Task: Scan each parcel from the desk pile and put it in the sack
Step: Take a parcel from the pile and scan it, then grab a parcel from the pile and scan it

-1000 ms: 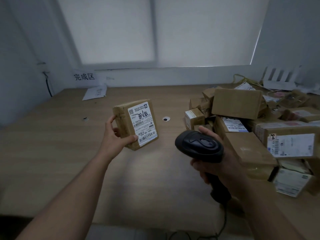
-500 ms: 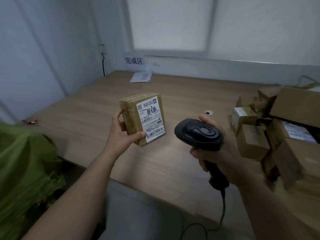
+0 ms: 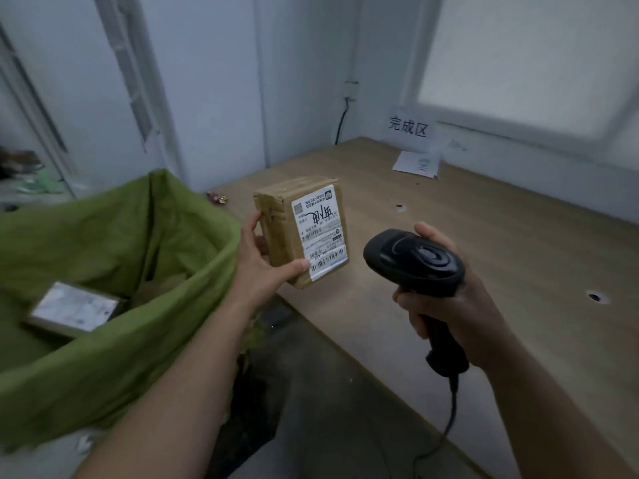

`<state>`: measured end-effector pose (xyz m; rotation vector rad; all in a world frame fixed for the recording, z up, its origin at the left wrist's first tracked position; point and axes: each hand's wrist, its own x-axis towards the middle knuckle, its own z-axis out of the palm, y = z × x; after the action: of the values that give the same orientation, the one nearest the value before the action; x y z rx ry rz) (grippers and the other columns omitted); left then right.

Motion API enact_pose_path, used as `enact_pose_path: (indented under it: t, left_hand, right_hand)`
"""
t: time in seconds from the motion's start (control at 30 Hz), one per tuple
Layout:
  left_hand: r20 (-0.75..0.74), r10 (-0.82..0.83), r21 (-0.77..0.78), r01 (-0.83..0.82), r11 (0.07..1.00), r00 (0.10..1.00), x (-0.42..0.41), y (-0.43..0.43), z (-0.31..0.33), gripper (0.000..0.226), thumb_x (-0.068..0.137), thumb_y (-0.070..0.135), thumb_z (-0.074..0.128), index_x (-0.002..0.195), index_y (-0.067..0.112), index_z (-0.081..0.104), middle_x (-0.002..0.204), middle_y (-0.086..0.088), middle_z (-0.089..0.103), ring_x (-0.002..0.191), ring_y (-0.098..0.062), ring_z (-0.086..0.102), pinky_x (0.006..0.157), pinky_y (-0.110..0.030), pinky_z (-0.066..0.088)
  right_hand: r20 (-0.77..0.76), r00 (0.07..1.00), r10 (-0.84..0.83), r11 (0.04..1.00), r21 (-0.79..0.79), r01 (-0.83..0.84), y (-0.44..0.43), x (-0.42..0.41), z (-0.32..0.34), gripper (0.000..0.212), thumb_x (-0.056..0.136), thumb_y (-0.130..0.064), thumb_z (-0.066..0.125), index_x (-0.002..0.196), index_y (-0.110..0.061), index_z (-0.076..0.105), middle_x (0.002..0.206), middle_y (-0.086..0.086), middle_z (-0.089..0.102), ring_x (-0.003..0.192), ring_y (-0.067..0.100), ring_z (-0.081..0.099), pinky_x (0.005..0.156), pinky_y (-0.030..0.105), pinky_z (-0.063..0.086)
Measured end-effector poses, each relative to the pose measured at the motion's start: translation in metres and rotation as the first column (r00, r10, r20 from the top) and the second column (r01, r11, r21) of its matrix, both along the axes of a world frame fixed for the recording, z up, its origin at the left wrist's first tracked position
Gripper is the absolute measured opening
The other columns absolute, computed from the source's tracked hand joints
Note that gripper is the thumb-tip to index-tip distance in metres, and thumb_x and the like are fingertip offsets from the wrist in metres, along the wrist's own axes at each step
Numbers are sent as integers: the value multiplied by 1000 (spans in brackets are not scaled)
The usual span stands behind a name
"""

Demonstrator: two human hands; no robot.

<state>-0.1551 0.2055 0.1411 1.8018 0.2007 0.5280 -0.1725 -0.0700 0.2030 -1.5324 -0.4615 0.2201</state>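
Gripping the brown parcel [image 3: 301, 233] upright, the left hand [image 3: 262, 267] lays its thumb across the lower front, its tip just touching the barcode end of the white label [image 3: 320, 233]. The other fingers [image 3: 254, 224] wrap round the left side and back. They are clamped on the box, which hangs in the air and touches nothing else.

Just right of that thumb, apart from the parcel, the black scanner [image 3: 415, 264] points its head toward the label. The right hand [image 3: 449, 302] is closed round the scanner's handle, fingers curled tight on it, and the cable [image 3: 446, 426] trails down below the wrist. Whether the trigger is pressed cannot be told.

Directly left of the left hand's knuckles gapes the green sack [image 3: 121, 271], its rim close to the wrist, with a flat pale packet [image 3: 74, 309] lying inside. Beyond the fingertips of both hands runs the wooden desk [image 3: 484, 254], with a paper slip [image 3: 416, 164] and a wall sign [image 3: 408, 127] at its far edge.

My judgement is that the work is under way, since at least one item is in the sack already. This parcel is at the scan-or-drop stage, poised beside the sack mouth but not yet in it. No beam or readout shows whether the scan is done. The pile is out of view, so what remains cannot be counted.
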Motion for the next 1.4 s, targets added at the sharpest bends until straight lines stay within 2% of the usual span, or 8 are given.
enact_pose_path:
  t: [0.1,0.33,0.5,0.67,0.77,1.0,1.23,1.4]
  left_hand:
    - [-4,93,7,-93,996,996,-6,61,-2,111,61,22,92,145,37,22,131,-5,50,109,-8,55,87,-20,46]
    - [-79,275,16,-275,961,958,-22,176,0,96,77,10,78,150,30,20,117,-3,47,105,-17,54,94,-35,48]
    - [-121,398,63,-393,917,910,-30,221,-10,86,83,27,74,149,33,19,134,-5,42,114,-16,49,94,-39,47]
    - [-123,427,135,-411,902,896,-33,238,-13,76,83,33,73,146,32,29,143,-3,38,122,-18,46,100,-44,45]
    - [-122,418,205,-389,898,900,-28,232,-14,72,83,38,72,143,30,34,143,-1,38,123,-18,46,101,-50,46]
    - [-116,316,325,-265,908,942,3,182,-15,69,84,38,72,142,26,38,140,-2,39,124,-18,45,102,-42,43]
    - [-111,173,440,-107,891,979,36,91,-6,67,79,32,77,138,16,46,132,-9,44,124,-27,47,105,-45,41]
    - [-84,77,567,-16,824,993,49,-4,1,64,79,32,78,134,11,51,130,-12,50,123,-28,46,106,-37,36]
  right_hand:
    - [-13,998,69,998,10,-69,58,16,0,98,57,7,82,138,-33,42,88,14,64,44,29,49,38,33,44]
    - [-41,971,235,972,38,-233,175,38,-3,93,60,7,71,139,-32,40,90,15,63,48,29,50,39,32,46]
    - [-26,955,296,955,2,-296,229,50,-5,93,60,9,79,134,-34,44,99,13,64,48,27,52,40,31,46]
    - [-31,942,335,942,11,-335,244,59,-7,88,61,8,72,135,-32,44,104,14,63,48,27,52,40,32,46]
    - [-43,950,308,951,29,-307,242,60,-7,87,59,6,70,133,-32,45,102,12,64,47,28,50,39,32,45]
    - [-45,979,200,980,-9,-201,197,69,-4,93,62,13,72,136,-34,43,105,13,63,49,29,52,42,35,46]
    - [-35,995,88,996,36,-87,100,66,-1,96,61,6,78,141,-31,40,108,8,64,51,28,53,44,36,46]
    - [-2,1000,-17,999,47,17,9,51,3,94,61,3,73,142,-30,38,111,13,62,49,28,53,43,35,48]
